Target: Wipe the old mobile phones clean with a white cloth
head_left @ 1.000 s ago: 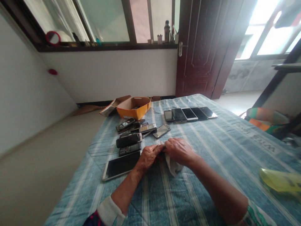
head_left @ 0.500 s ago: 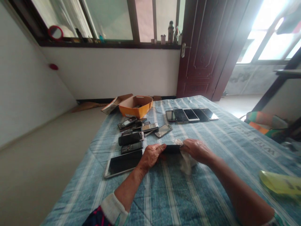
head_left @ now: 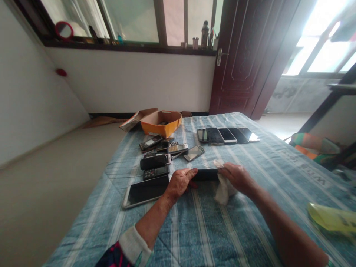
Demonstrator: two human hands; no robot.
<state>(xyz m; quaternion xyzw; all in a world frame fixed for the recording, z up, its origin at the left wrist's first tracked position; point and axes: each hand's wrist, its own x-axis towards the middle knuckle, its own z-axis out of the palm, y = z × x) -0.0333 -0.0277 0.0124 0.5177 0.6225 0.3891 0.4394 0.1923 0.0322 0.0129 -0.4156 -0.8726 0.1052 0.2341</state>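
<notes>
My left hand (head_left: 182, 182) grips one end of a dark phone (head_left: 205, 174), its thumb on top. At the other end, my right hand (head_left: 239, 178) is closed on a pale wipe (head_left: 222, 191) that hangs down over the phone's edge. The phone is held above the bed and seen at a flat angle. Left of my left hand lies a large white-framed tablet (head_left: 147, 191). Beyond it are a keypad phone (head_left: 156, 172), a dark phone (head_left: 155, 161) and a pile of old phones (head_left: 178, 148). A grey smartphone (head_left: 194, 152) lies just past my hands.
Several smartphones (head_left: 228, 135) lie in a row at the far side of the striped bedspread (head_left: 189, 237). An open orange box (head_left: 161, 128) stands at the far left corner. A yellow packet (head_left: 330, 218) lies at right. Beyond are a wall and a brown door (head_left: 239, 66).
My right hand and the wipe have shifted slightly right along the phone, baring more of its dark surface. My left hand keeps its grip. The view has tilted a little.
</notes>
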